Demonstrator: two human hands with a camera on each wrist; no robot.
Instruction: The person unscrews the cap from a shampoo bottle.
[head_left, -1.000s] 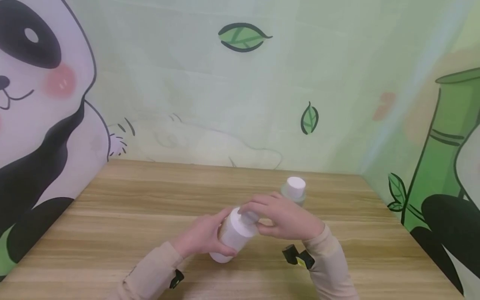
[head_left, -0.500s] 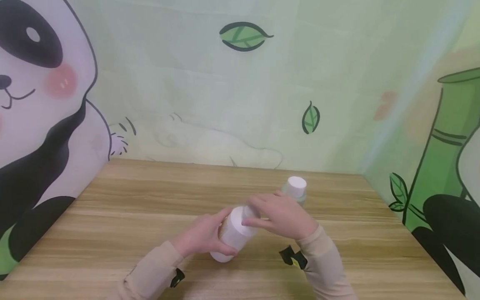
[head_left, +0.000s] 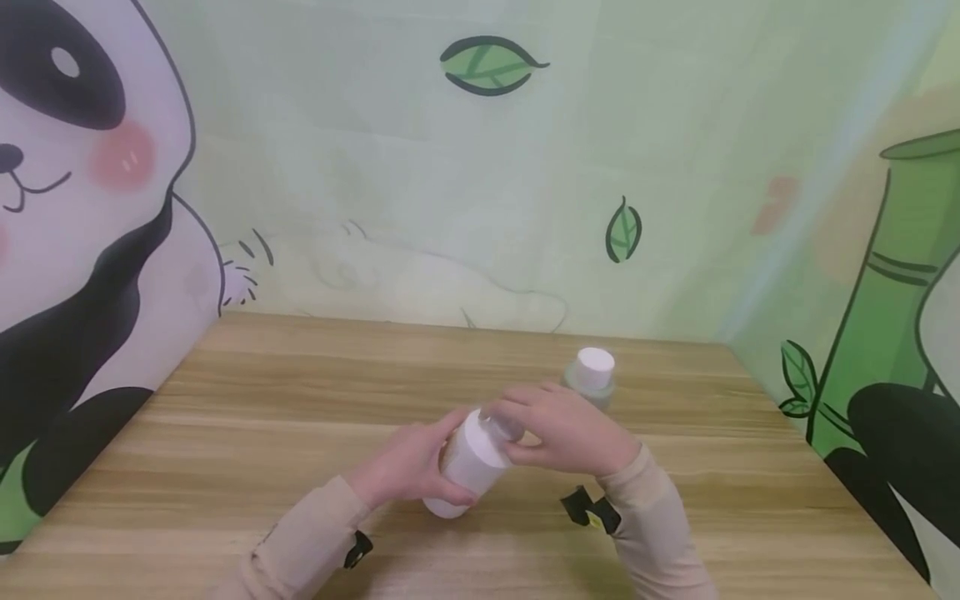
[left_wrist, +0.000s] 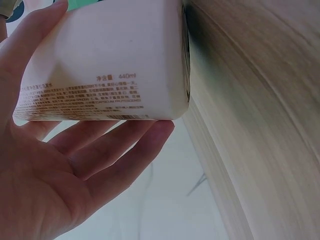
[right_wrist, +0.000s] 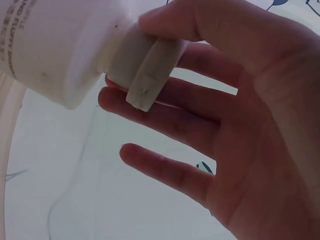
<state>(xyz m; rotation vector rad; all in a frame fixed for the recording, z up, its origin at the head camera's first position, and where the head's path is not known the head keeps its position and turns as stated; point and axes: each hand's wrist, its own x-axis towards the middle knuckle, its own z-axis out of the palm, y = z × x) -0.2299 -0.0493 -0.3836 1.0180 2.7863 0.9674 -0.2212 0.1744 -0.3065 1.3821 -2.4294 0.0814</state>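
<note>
A white pump bottle [head_left: 472,467] leans to the right above the wooden table, its lower end close to the tabletop. My left hand [head_left: 408,462] grips it round the body, thumb in front. In the left wrist view, small brown print and "440ml" show on the bottle [left_wrist: 115,60]. My right hand [head_left: 566,429] is at its top, with thumb and fingers on the pump head [head_left: 506,425]. The right wrist view shows the thumb and fingers round the grey-white pump head [right_wrist: 145,67], while the little finger stands off. Whether the pump head is loose cannot be told.
Behind my right hand stands a second bottle [head_left: 592,375], pale green with a white cap, partly hidden by that hand. The wooden table [head_left: 315,375] meets a printed panda-and-leaf backdrop [head_left: 360,150] at the back and sides.
My right hand's fingers have shifted round the pump head, reaching over it half a second ago and lying back along it now. My left hand and the bottle stay nearly in place.
</note>
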